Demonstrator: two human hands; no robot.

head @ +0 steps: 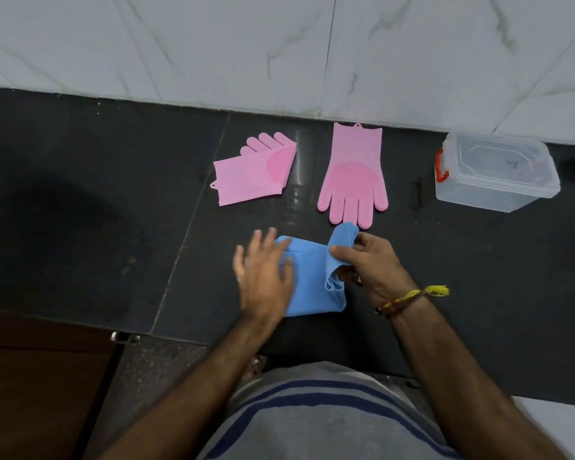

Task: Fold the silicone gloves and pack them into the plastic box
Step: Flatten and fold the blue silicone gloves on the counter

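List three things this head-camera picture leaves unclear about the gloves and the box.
- Blue glove, head view: the left hand covers its fingers.
- Plastic box, head view: glare on the lid hides any contents.
- Left hand: motion-blurred, so contact is unclear.

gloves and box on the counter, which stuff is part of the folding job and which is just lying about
Part of the job:
blue glove, held by left hand and right hand
folded pink glove
flat pink glove
plastic box, lid on

Just lying about:
small dark object beside the box, too unclear to identify
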